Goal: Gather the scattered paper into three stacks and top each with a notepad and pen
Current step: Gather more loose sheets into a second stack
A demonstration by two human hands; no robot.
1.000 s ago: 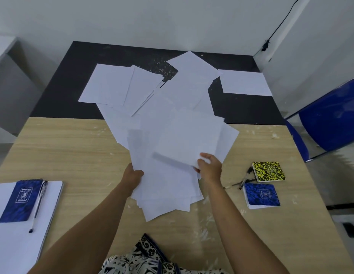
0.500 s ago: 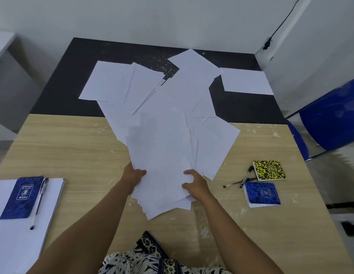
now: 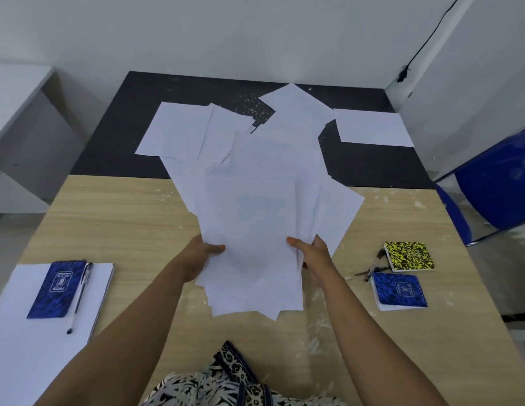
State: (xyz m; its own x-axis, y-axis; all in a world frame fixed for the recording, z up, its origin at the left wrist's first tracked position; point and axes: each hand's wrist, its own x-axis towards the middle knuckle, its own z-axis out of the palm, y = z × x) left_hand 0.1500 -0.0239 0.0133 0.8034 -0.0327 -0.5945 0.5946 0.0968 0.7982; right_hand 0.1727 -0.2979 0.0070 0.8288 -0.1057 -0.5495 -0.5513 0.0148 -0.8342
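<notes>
A loose bundle of white sheets [image 3: 255, 230] is held above the wooden table [image 3: 114, 218]. My left hand [image 3: 201, 256] grips its left edge, thumb on top. My right hand [image 3: 311, 253] grips its right edge. More scattered sheets [image 3: 182, 130] lie fanned out behind, over the black tabletop [image 3: 369, 165], with one apart at the back right [image 3: 375, 127]. At the left a finished paper stack [image 3: 26, 332] carries a blue notepad [image 3: 57, 288] and a pen [image 3: 79, 297]. At the right lie a yellow notepad [image 3: 409, 256], a blue notepad [image 3: 397, 291] and pens [image 3: 372, 266].
A blue chair [image 3: 501, 186] stands at the table's right side. White walls close the back and right, with a black cable [image 3: 425, 45] hanging in the corner. A grey-white cabinet [image 3: 18, 118] stands at the left. Patterned clothing [image 3: 226, 382] shows at the near edge.
My right hand laid one sheet onto the bundle, then took hold of its right edge. The bundle now sits squarer between both hands and appears raised toward me.
</notes>
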